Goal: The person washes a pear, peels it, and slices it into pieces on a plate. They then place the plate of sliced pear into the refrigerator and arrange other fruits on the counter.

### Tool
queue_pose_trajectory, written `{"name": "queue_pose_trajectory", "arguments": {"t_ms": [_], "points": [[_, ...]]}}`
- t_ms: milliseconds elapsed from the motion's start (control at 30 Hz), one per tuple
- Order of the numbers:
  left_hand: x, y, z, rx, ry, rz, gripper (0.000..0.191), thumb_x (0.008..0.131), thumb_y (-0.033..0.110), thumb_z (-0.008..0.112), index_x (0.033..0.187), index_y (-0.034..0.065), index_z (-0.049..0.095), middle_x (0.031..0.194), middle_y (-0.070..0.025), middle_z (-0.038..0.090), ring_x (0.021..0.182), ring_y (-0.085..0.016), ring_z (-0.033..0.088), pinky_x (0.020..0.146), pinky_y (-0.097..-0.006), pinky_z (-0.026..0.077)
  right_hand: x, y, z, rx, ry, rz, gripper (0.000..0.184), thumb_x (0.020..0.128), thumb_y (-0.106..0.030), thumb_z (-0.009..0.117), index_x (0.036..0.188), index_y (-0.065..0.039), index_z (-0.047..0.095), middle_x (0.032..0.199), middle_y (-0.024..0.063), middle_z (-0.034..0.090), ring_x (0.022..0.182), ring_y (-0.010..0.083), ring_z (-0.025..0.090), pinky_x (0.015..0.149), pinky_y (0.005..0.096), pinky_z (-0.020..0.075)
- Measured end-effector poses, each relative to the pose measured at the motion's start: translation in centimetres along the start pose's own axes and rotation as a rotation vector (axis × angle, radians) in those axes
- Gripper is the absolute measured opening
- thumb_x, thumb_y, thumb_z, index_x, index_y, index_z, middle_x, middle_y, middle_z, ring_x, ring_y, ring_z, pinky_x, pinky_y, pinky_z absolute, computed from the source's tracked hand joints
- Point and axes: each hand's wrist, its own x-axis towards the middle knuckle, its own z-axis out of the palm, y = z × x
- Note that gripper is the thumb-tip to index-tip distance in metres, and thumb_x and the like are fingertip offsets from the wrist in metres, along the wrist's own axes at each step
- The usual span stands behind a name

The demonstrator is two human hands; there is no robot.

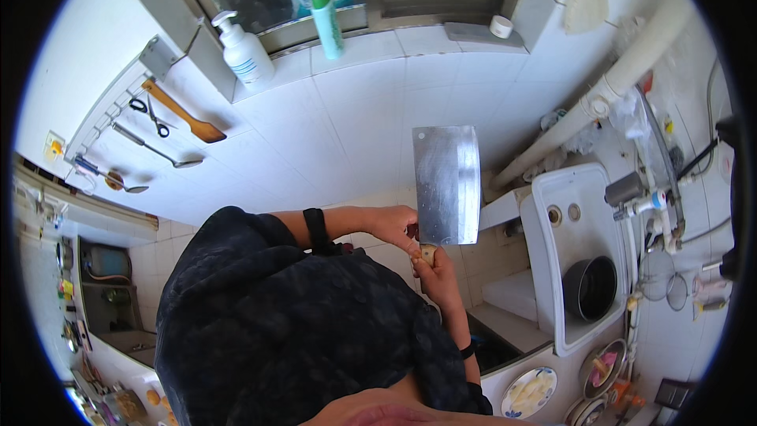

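Observation:
My right hand (439, 281) grips the short wooden handle (427, 252) of a Chinese cleaver. Its broad steel blade (447, 183) points away from my body, flat face towards me, and has small specks on it. My left hand (392, 227) is at the blade's lower left corner. Its fingers are partly curled, and one reaches down to the handle beside my right fingers. Whether the left fingers grip the cleaver or only touch it I cannot tell.
On my right, a white sink (541, 236) holds a dark pot (590, 289). Nearby are a plate (507, 391) of pale sliced food and a metal bowl (621, 348). Utensils including a wooden spatula (186, 113) hang on the left wall. Bottles, including a pump bottle (243, 53), stand on the window ledge.

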Motion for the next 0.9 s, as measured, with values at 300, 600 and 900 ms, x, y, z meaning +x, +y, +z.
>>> {"name": "queue_pose_trajectory", "arguments": {"t_ms": [300,600,900], "points": [[-13.2,-10.4,-4.1,0.24,0.145,-0.295,0.064,0.072,0.04,0.079,0.12,0.0023,0.059,0.097,-0.0137,0.063,0.088,-0.029,0.062,0.077,-0.0363,0.049,7.4,-5.0,9.5,-0.441,-0.173,-0.281,0.023,0.086,-0.019,0.069,0.088,0.002,0.059,0.074,0.0125,0.062,0.065,0.0216,0.059,0.061,0.0326,0.0467],[-24.3,-18.0,-4.6,0.296,0.381,-0.461,0.058,0.073,0.042,0.074,0.113,0.0017,0.061,0.091,-0.0152,0.067,0.092,-0.034,0.063,0.079,-0.0411,0.05,14.6,-10.7,25.8,-0.405,-0.573,-0.405,0.021,0.087,-0.018,0.068,0.097,0.0,0.063,0.08,0.0123,0.063,0.071,0.0219,0.059,0.066,0.0323,0.0463],[-33.9,-22.0,-3.1,0.235,0.539,-0.616,0.056,0.073,0.043,0.074,0.11,0.0034,0.061,0.096,-0.0172,0.066,0.098,-0.036,0.061,0.084,-0.0438,0.048,16.7,-10.5,38.3,-0.281,-0.71,-0.371,0.028,0.09,-0.018,0.068,0.104,0.004,0.06,0.088,0.0094,0.066,0.08,0.0126,0.06,0.072,0.0281,0.0491]]}}
